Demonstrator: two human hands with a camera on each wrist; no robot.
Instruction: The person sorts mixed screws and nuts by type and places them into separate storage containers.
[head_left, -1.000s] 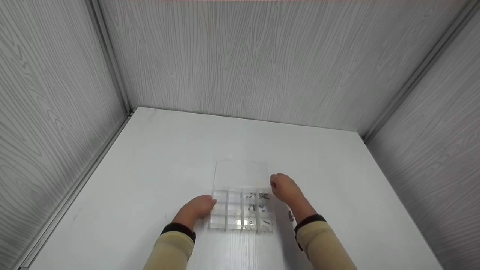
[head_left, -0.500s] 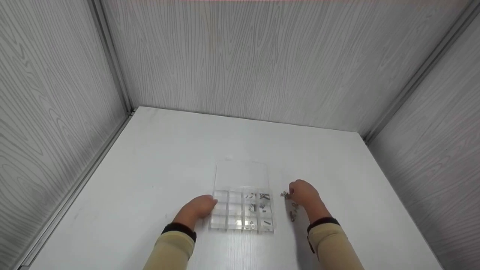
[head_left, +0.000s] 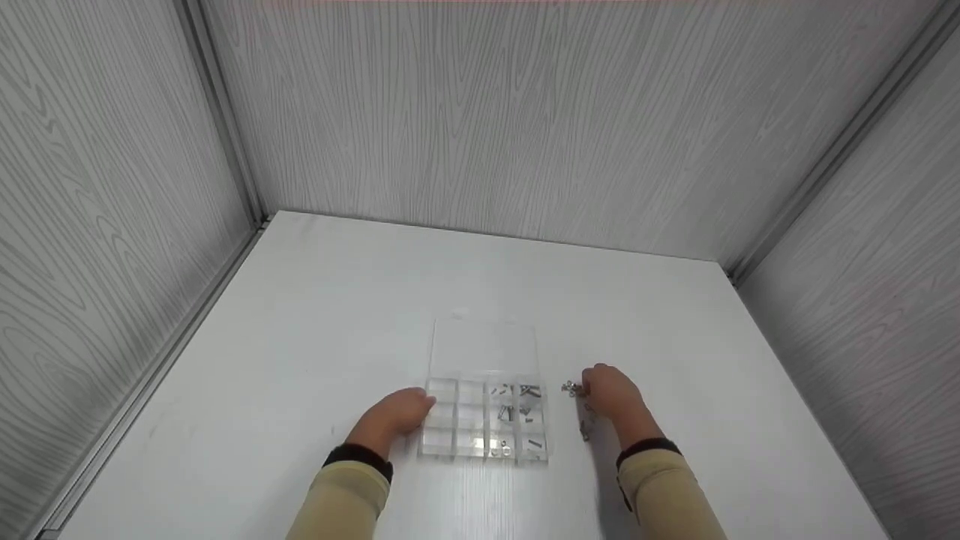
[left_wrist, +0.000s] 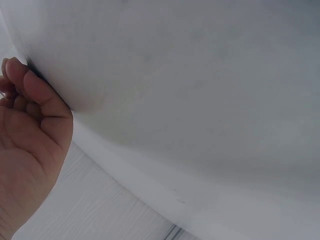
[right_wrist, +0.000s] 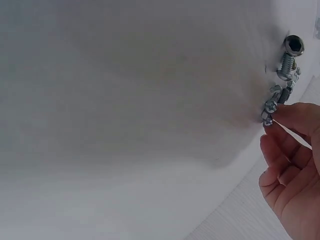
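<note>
In the head view a clear plastic compartment box [head_left: 484, 409] stands on the white table, its transparent lid [head_left: 484, 346] folded back behind it. My left hand [head_left: 391, 417] holds the box at its left side; the left wrist view shows those fingers [left_wrist: 39, 90] curled, with the box mostly out of sight. Small screws [head_left: 529, 391] lie in the right-hand compartments, and rings [head_left: 506, 451] in a front one. Right of the box, my right hand [head_left: 613, 394] is at a small pile of metal fasteners [head_left: 571, 388]. Close up, its thumb and forefinger pinch a small screw [right_wrist: 270, 106] among them.
Beside the pinched screw stands a larger socket-head bolt [right_wrist: 293, 47]. A few more fasteners [head_left: 584, 430] lie on the table [head_left: 337, 315], nearer the right forearm. Grey wood-grain panels [head_left: 480, 112] enclose the table at the back and both sides.
My right hand has moved from the box's upper right corner rightward and nearer, down to the fastener pile. My left hand and the box have stayed in place.
</note>
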